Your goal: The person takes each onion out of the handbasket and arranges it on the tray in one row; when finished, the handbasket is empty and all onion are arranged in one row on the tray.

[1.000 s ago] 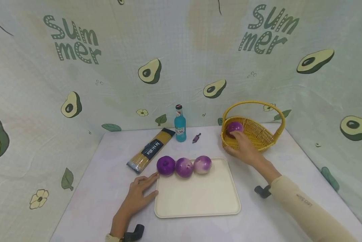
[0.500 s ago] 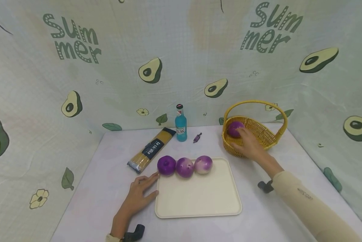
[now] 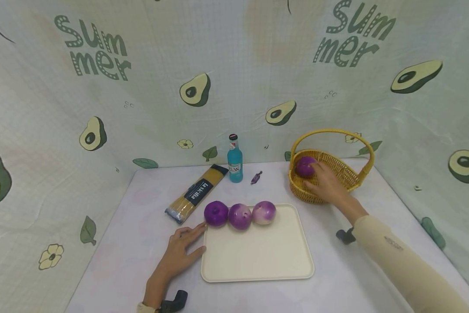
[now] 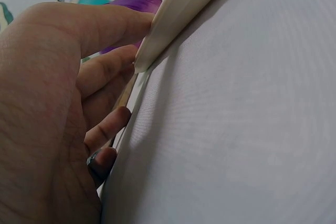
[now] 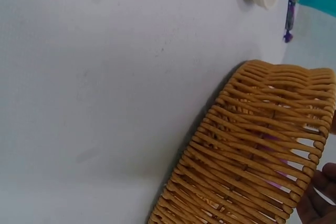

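My left hand [image 3: 177,250] lies at the left edge of a cream rectangular tray [image 3: 258,256], fingers and thumb extended, fingertips touching its rim. Along the tray's far edge sit three round purple-and-white onions [image 3: 239,217]. At the right, my right hand [image 3: 328,184] reaches over the near side of a yellow wicker basket [image 3: 305,194]. Inside it, at the left end, lies another purple onion [image 3: 304,167]; the fingertips overlap its right side. In the right wrist view the basket wall [image 5: 247,150] hides most of that hand and the onion.
A pack of spaghetti [image 3: 197,193] lies slantwise behind the tray's left side. Near the back wall cloth stand a bottle of blue drink [image 3: 235,161] and, to its right, a small wrapped candy [image 3: 256,177]. The basket's tall handle [image 3: 332,131] arches above it.
My right hand has drawn back to the right from on top of the onion in the basket, its thumb coming inside the near rim. The left hand has stayed at the tray.
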Motion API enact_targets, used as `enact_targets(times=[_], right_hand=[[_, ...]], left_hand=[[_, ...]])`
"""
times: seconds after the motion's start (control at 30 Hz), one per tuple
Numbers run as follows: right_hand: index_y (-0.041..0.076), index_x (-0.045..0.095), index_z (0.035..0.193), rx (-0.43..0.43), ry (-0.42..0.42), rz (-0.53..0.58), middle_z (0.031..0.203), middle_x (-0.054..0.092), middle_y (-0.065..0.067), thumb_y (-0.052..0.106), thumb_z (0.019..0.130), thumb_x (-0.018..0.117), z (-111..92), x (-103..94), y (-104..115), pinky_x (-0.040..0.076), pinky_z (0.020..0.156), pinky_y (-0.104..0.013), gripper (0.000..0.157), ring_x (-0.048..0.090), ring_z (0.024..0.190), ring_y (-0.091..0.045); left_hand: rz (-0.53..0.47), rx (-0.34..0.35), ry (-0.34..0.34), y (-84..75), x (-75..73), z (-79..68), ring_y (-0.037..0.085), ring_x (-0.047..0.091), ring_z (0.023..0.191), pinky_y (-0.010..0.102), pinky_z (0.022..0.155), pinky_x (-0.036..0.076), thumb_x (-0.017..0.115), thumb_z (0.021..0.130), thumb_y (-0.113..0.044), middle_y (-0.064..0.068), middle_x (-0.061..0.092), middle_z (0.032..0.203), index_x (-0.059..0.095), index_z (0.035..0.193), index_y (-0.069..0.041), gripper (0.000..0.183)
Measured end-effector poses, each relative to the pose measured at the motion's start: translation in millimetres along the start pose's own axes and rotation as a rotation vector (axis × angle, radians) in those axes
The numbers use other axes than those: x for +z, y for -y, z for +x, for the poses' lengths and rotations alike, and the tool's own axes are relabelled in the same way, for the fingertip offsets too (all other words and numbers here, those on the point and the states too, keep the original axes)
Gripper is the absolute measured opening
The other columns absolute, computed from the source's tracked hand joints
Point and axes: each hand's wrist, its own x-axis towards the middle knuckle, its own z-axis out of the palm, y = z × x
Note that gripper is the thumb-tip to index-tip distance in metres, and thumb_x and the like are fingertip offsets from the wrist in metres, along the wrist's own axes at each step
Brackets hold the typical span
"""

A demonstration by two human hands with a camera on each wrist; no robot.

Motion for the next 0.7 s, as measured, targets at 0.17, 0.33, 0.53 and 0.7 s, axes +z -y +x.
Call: enact_targets(times=[0.17, 0.33, 0.53, 0.7], right_hand=[[-0.014, 0.036, 0.145, 0.015, 0.001, -0.029, 0.145, 0.035, -0.036, 0.021, 0.092, 0.072, 6.3, 1.4, -3.5, 0.032, 0.107, -0.063, 0.073, 0.036, 0.132, -0.051], [-0.013, 0.034, 0.147, 0.034, 0.03, -0.035, 0.147, 0.034, -0.036, 0.021, 0.092, 0.073, 11.6, 1.3, -5.3, 0.031, 0.108, -0.064, 0.076, 0.034, 0.134, -0.051], [-0.013, 0.033, 0.147, 0.027, 0.032, -0.046, 0.146, 0.034, -0.036, 0.021, 0.091, 0.074, 17.2, 3.6, -8.5, 0.031, 0.108, -0.064, 0.077, 0.035, 0.133, -0.052], [-0.014, 0.034, 0.146, 0.026, 0.028, -0.051, 0.145, 0.035, -0.037, 0.022, 0.09, 0.075, 20.8, 6.4, -13.1, 0.031, 0.108, -0.063, 0.078, 0.036, 0.132, -0.052]], left_hand=[[0.007, -0.016, 0.009, -0.6, 0.1, 0.8, 0.02, 0.04, 0.128, 0.051, 0.103, 0.029, 0.068, 0.09, -0.045, -0.019, 0.045, 0.151, 0.051, 0.147, -0.035, 0.061], [0.005, -0.031, 0.022, -1.1, -0.5, 0.8, 0.019, 0.039, 0.128, 0.05, 0.102, 0.03, 0.068, 0.09, -0.045, -0.021, 0.043, 0.151, 0.05, 0.148, -0.036, 0.061], [-0.001, -0.038, 0.019, -2.6, -1.9, 0.6, 0.018, 0.039, 0.128, 0.049, 0.102, 0.03, 0.068, 0.09, -0.047, -0.022, 0.043, 0.151, 0.05, 0.147, -0.037, 0.061], [-0.016, -0.018, 0.011, -2.3, -0.8, 1.6, 0.02, 0.04, 0.128, 0.051, 0.101, 0.031, 0.069, 0.091, -0.045, -0.018, 0.044, 0.152, 0.052, 0.147, -0.035, 0.059]])
